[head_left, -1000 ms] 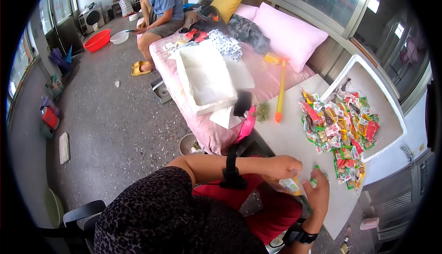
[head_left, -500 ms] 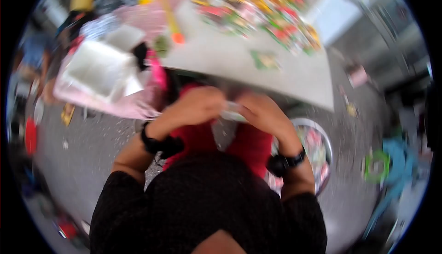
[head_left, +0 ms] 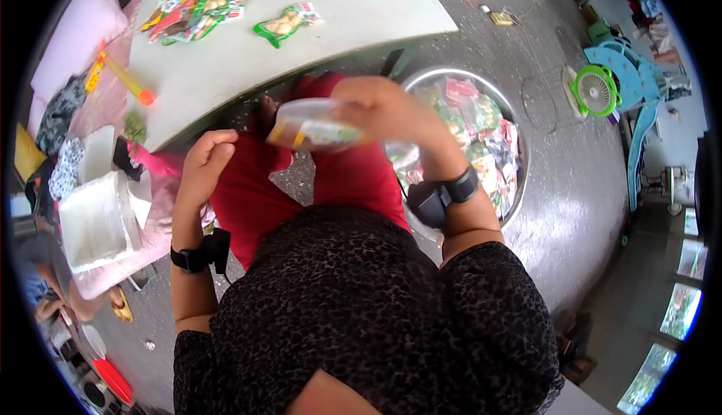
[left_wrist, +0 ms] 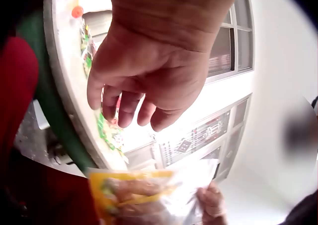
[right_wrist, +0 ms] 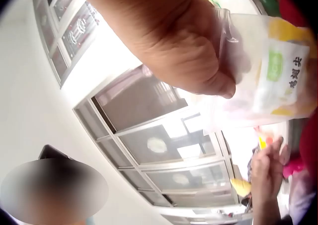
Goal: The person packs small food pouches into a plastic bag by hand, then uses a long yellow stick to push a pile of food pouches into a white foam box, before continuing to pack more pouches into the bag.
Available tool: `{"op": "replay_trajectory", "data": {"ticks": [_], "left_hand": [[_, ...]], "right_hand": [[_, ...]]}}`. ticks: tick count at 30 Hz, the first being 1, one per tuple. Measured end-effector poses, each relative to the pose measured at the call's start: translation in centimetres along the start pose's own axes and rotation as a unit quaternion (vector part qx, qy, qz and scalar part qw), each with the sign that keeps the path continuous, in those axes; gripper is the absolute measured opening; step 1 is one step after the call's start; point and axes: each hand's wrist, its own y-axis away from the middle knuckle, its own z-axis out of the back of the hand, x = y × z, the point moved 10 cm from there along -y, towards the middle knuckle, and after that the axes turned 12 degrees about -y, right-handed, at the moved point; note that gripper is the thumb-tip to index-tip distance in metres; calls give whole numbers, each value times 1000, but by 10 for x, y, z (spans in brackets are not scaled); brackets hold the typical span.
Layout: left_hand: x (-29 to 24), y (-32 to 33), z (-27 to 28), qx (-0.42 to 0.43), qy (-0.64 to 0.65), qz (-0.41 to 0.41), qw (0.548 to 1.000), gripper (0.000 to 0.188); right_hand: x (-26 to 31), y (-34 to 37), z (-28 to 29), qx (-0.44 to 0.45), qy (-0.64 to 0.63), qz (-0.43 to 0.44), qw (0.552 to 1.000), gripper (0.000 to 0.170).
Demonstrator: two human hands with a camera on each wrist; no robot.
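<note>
We are clamping our right hand (head_left: 376,110) on one edge of a clear pouch (head_left: 312,135), thumb pressing against the plastic. We are seeing yellow bands and a white label (right_wrist: 278,93) on it, and light brown pieces (left_wrist: 139,190) inside. We are holding it above our red trousers (head_left: 357,182), just on the near side of the white table (head_left: 368,12). Our left hand (head_left: 204,165) is hovering beside the left leg, apart from the pouch, its fingers hanging loosely bent. Beyond, a single green-edged packet (head_left: 284,25) is lying on the table, and a colourful heap of packets (head_left: 199,16) is spreading farther left. At right, a metal basin (head_left: 526,161) of packets is standing on the floor; farther right, a green fan (head_left: 596,90) is standing. At left, a white foam box (head_left: 101,219) is resting on a pink cover (head_left: 162,227).
</note>
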Motion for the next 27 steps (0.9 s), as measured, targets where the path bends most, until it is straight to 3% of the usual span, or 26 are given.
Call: {"op": "replay_trajectory", "data": {"ticks": [1, 3, 4, 6, 7, 11, 13, 16, 19, 21, 24, 25, 26, 27], "left_hand": [[21, 1, 0, -12, -13, 46, 999, 19], [56, 3, 2, -35, -131, 24, 991, 19], [69, 6, 2, -40, -157, 44, 986, 21], [88, 12, 1, -45, -300, 5, 953, 23], [93, 14, -2, -46, -369, -16, 928, 25], [92, 21, -5, -91, -426, -27, 900, 27], [92, 21, -6, -101, -427, -23, 898, 26], [93, 20, -7, -110, -429, -21, 896, 27], [95, 22, -7, -124, -438, -21, 890, 27], [94, 23, -7, -135, -443, -21, 886, 27], [90, 24, -7, -147, -446, -25, 883, 26], [88, 24, -7, -150, -445, -29, 883, 26], [87, 24, -7, -152, -444, -34, 883, 26], [85, 24, -8, -152, -444, -37, 882, 25]], "right_hand": [[-8, 11, 16, -24, -8, -40, 999, 11], [-19, 37, 53, -85, 23, -65, 994, 11], [-37, 54, 70, -118, -14, -72, 990, 10], [-67, 90, 97, -179, -180, -161, 954, 5], [-74, 109, 113, -200, -141, -207, 947, 7], [-122, 180, 157, -268, -122, -300, 907, 13], [-178, 233, 192, -266, -28, -376, 887, 16], [-202, 291, 243, -280, 242, -415, 831, 16], [-199, 313, 253, -269, 385, -427, 773, 15], [-217, 330, 239, -262, 405, -480, 733, 19], [-306, 365, 195, -145, 421, -480, 755, 19], [-307, 350, 176, -113, 393, -426, 807, 19], [-318, 337, 159, -91, 393, -399, 823, 18], [-308, 310, 140, -95, 360, -318, 872, 17]]}}
